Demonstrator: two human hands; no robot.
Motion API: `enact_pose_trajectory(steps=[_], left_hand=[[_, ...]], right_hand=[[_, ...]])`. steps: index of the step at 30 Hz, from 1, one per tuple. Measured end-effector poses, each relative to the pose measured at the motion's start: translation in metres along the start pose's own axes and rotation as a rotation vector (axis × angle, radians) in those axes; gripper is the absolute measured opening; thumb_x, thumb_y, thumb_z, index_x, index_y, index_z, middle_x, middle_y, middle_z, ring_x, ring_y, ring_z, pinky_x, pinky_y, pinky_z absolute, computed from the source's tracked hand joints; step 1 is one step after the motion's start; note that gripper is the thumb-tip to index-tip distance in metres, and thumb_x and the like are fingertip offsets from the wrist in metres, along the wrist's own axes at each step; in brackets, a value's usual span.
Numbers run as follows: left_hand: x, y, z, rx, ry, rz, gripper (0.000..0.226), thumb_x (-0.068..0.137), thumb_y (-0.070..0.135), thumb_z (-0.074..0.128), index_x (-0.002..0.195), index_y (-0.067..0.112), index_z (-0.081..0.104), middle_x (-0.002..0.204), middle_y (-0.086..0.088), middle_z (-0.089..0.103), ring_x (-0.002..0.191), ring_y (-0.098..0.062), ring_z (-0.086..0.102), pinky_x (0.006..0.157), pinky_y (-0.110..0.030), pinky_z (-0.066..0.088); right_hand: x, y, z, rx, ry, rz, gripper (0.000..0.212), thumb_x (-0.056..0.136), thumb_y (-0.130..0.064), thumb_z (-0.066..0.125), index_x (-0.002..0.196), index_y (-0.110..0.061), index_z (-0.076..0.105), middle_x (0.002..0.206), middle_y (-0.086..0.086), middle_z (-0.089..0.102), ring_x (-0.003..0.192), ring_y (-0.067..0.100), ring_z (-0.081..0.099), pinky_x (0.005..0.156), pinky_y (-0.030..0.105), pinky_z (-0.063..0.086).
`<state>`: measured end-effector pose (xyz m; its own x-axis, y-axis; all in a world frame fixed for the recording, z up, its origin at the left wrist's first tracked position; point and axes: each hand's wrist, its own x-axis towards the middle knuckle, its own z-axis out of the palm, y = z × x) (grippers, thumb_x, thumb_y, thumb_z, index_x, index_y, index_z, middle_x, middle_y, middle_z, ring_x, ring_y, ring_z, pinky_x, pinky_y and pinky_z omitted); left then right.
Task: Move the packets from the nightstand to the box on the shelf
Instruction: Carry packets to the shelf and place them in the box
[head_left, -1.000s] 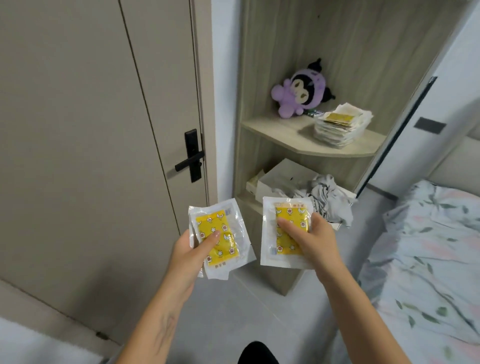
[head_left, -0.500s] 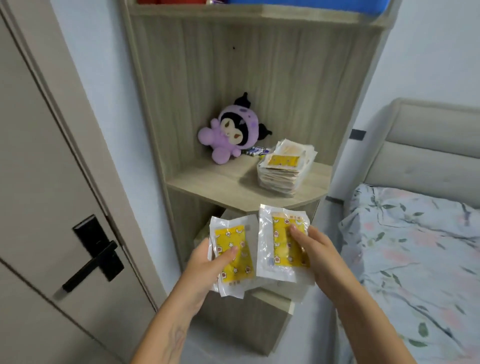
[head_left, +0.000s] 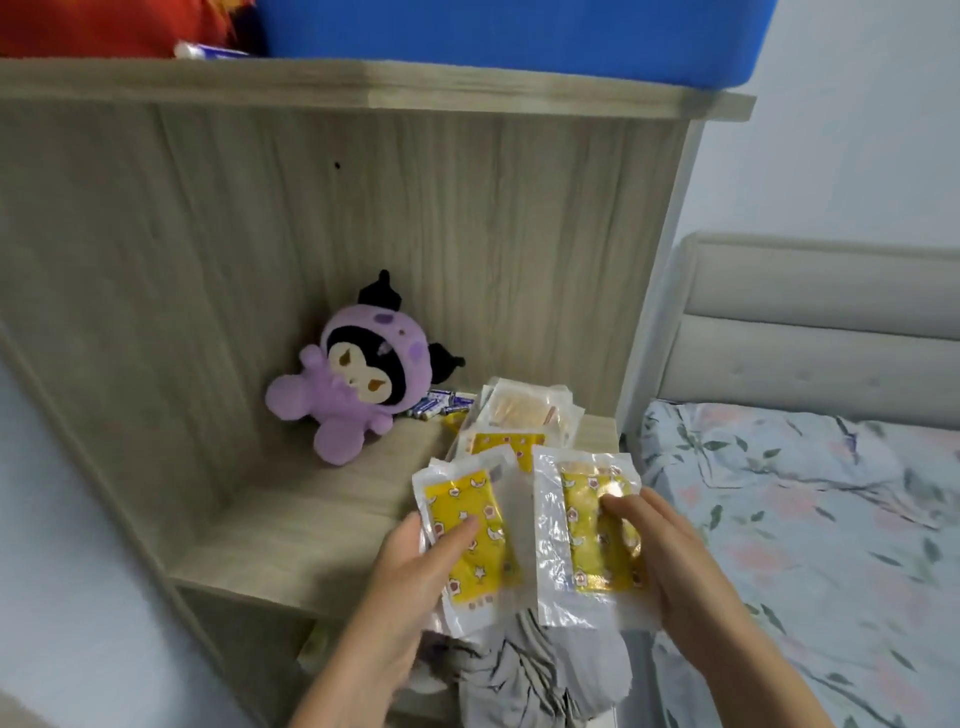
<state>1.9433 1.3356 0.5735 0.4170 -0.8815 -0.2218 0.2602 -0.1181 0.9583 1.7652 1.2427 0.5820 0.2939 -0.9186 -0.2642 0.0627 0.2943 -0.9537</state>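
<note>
A blue box (head_left: 519, 36) sits on the top shelf (head_left: 363, 88), cut off by the frame's upper edge, so its contents cannot be seen; something red (head_left: 104, 26) lies beside it to the left. The middle shelf (head_left: 291, 525) carries a purple plush (head_left: 353, 374), a few small batteries (head_left: 441, 405) behind it, and a stack of packets (head_left: 519, 421) at its right end. Below, a lower compartment holds crumpled grey cloth (head_left: 535, 665), possibly in a pale carton, though the view there is poor. A bed (head_left: 810, 519) with a floral sheet and a padded headboard (head_left: 821, 332) stands to the right against a pale wall.

The left hand (head_left: 415, 571) holds a yellow packet (head_left: 467, 535), thumb laid across its front and fingers behind. The right hand (head_left: 670, 561) pinches a second packet (head_left: 587, 540), fingertips on its face. Both packets hover side by side just in front of the stack, over the middle shelf's edge.
</note>
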Motion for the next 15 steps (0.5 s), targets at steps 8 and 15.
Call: enact_pose_trajectory(steps=[8,15], left_hand=[[0.076,0.04,0.028,0.087,-0.266,-0.006,0.019,0.093,0.016,0.058,0.109,0.017,0.068,0.1,-0.002,0.076,0.095,-0.018,0.071,0.069,-0.028,0.055],[0.109,0.047,0.05,-0.19,-0.247,-0.139,0.042,0.087,0.043,0.054,0.114,0.015,0.07,0.109,-0.012,0.073,0.104,-0.031,0.069,0.097,-0.052,0.05]], right_hand=[[0.052,-0.054,0.027,-0.048,0.077,-0.032,0.017,0.086,-0.028,0.061,0.07,-0.021,0.062,0.068,0.001,0.058,0.059,0.019,0.054,0.061,0.028,0.043],[0.073,-0.054,0.048,-0.264,0.073,-0.207,0.012,0.096,-0.019,0.05,0.099,-0.023,0.061,0.089,-0.005,0.065,0.074,0.001,0.059,0.063,0.013,0.048]])
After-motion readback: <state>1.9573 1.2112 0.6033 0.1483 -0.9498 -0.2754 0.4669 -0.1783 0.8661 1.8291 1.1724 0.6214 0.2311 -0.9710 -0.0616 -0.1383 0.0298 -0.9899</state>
